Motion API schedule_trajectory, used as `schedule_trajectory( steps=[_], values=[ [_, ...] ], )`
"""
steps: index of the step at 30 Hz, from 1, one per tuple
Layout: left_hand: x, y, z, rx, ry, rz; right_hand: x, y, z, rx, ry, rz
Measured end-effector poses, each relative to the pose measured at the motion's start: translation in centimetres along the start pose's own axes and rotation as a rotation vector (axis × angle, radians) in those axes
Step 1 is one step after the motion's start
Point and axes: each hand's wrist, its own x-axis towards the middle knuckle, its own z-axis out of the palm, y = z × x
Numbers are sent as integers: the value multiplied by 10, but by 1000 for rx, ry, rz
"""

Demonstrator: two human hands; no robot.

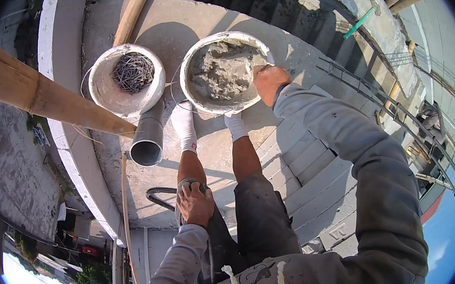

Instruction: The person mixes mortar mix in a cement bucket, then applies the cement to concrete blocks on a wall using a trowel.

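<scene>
Wet grey mortar (224,73) fills much of a round white bucket (196,103) in front of my feet. My right hand (270,82) is closed at the bucket's right rim, around something mostly hidden; a flat, mortar-coloured piece, possibly a trowel blade, shows just beyond the fingers. My left hand (194,203) rests on my left knee with its fingers spread, holding nothing. Left of the mortar stands a second white bucket (101,88) with many loose nails (133,73) at its bottom. Both buckets have thin wire handles.
A thick bamboo pole (35,91) slants in from the left, near a grey plastic pipe (147,148). Another bamboo pole (133,14) lies behind the nail bucket. Concrete stairs (280,11) descend beyond the ledge. A low wall (73,158) borders the left, and a rebar frame (399,111) is at right.
</scene>
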Motion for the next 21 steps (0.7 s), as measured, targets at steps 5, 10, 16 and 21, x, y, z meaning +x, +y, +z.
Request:
schedule_trajectory(
  steps=[5,10,16,21],
  values=[
    [-1,6,0,3,-2,-17,53,8,37,-30,-44,115],
    [2,11,-6,-4,-50,-16,65,3,47,465,-486,286],
    [1,10,1,48,-29,-10,17,-42,97,1115,-602,258],
    [0,16,-2,56,-23,-2,-18,-10,49,792,-569,-101]
  ],
)
